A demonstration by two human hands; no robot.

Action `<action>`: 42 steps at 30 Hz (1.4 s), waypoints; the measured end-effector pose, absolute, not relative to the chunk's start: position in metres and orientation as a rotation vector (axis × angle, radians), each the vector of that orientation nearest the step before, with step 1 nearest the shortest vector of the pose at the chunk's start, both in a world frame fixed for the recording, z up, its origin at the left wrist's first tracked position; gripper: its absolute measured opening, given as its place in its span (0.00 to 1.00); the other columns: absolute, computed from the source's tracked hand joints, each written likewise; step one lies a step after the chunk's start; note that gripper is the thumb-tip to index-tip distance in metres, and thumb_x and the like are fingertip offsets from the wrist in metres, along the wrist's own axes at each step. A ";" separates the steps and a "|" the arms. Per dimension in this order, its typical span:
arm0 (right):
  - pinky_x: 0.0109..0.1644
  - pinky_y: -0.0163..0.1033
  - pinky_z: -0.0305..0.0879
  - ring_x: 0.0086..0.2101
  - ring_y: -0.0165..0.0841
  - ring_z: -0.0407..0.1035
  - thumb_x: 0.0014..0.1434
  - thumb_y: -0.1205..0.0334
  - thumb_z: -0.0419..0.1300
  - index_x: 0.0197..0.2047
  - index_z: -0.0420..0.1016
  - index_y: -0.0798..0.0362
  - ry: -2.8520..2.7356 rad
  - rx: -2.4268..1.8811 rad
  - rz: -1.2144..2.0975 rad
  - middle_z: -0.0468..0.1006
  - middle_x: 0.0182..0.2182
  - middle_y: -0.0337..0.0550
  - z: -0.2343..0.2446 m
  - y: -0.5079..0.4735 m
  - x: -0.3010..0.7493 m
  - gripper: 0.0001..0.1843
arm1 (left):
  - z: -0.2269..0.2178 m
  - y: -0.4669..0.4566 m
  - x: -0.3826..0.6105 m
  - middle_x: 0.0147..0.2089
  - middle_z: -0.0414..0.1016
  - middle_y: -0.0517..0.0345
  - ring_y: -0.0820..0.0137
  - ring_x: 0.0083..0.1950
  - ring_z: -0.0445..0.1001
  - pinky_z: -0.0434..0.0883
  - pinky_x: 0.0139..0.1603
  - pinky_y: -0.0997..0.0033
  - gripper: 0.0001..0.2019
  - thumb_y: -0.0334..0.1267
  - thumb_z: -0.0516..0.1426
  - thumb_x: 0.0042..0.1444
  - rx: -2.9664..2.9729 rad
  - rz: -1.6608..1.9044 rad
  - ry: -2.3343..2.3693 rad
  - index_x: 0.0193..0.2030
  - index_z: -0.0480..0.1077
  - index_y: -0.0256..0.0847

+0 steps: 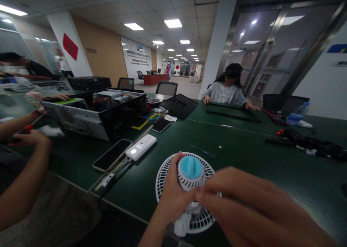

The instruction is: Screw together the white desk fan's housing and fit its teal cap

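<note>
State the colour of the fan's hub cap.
The cap is light blue; the head view shows it best.

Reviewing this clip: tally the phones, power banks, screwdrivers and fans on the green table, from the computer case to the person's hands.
Phones: 2
Power banks: 1
Screwdrivers: 1
Fans: 1
Total: 5
</note>
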State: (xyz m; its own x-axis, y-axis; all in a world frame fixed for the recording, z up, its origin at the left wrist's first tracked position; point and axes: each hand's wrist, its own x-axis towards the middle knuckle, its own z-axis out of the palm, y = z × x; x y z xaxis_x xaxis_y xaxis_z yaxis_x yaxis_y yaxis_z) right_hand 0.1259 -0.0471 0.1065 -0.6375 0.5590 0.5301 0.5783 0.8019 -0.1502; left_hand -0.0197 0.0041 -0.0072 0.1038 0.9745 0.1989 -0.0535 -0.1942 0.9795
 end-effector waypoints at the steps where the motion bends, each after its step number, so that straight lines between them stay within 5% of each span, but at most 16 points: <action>1: 0.41 0.37 0.70 0.40 0.33 0.70 0.60 0.68 0.51 0.45 0.72 0.46 -2.461 -0.887 -0.041 0.76 0.40 0.42 0.109 -0.035 0.124 0.14 | -0.007 0.004 -0.019 0.62 0.60 0.52 0.56 0.61 0.62 0.57 0.63 0.54 0.40 0.38 0.65 0.40 1.364 1.293 0.992 0.60 0.52 0.47; 5: 0.47 0.44 0.68 0.45 0.37 0.67 0.58 0.71 0.54 0.45 0.73 0.53 -2.644 -1.103 0.035 0.74 0.46 0.46 0.107 0.009 0.119 0.13 | -0.006 0.004 -0.020 0.61 0.60 0.52 0.56 0.62 0.60 0.57 0.63 0.54 0.39 0.39 0.64 0.42 1.394 1.312 0.974 0.60 0.52 0.45; 20: 0.50 0.43 0.64 0.45 0.36 0.66 0.58 0.69 0.56 0.43 0.73 0.55 -2.680 -1.197 0.194 0.74 0.44 0.45 0.101 0.020 0.118 0.09 | -0.005 0.003 -0.021 0.61 0.60 0.53 0.58 0.60 0.62 0.58 0.61 0.56 0.38 0.37 0.64 0.42 1.428 1.287 1.034 0.60 0.53 0.47; 42: 0.41 0.41 0.66 0.39 0.35 0.67 0.57 0.68 0.58 0.40 0.71 0.55 -2.623 -1.320 0.102 0.72 0.38 0.44 0.098 0.018 0.111 0.06 | -0.001 0.002 -0.021 0.61 0.60 0.52 0.57 0.60 0.62 0.59 0.60 0.54 0.37 0.37 0.64 0.43 1.413 1.268 1.003 0.59 0.53 0.46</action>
State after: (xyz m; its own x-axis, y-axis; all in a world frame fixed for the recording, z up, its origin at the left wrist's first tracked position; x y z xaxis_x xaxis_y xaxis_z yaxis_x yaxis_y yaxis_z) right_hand 0.1110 0.0176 0.0985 -0.5798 0.8010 0.1488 0.7870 0.5979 -0.1521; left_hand -0.0212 0.0016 -0.0013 0.1242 0.9700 0.2089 -0.0206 -0.2080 0.9779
